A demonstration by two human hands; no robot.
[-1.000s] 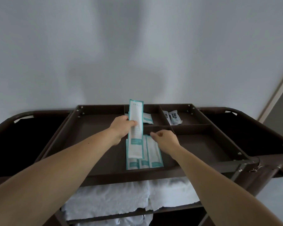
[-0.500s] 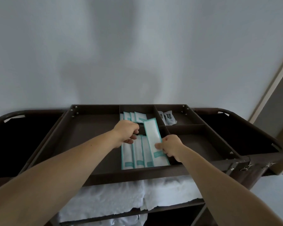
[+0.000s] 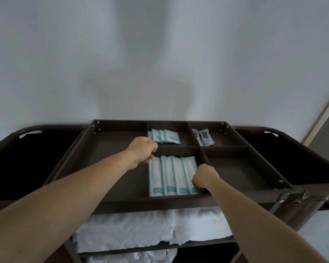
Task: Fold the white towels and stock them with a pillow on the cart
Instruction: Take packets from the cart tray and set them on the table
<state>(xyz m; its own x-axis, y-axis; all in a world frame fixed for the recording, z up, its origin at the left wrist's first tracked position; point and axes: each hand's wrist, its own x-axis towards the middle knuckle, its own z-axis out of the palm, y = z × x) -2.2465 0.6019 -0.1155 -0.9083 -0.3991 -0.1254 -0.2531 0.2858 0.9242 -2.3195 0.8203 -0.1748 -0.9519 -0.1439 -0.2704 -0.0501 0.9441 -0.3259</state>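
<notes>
Teal-edged white packets [image 3: 171, 175], seemingly brown cart [image 3: 160, 199]

The long packet [image 3: 189, 172] that the left hand [image 3: 143, 151] had held upright a second before ended up flat as the fourth and rightmost in the row [image 3: 171, 175]. The left hand dropped to the far corner of the leftmost packet [image 3: 155, 175], perhaps pinching it. The right hand [image 3: 204, 177] slid down to the new packet's near end.
</notes>
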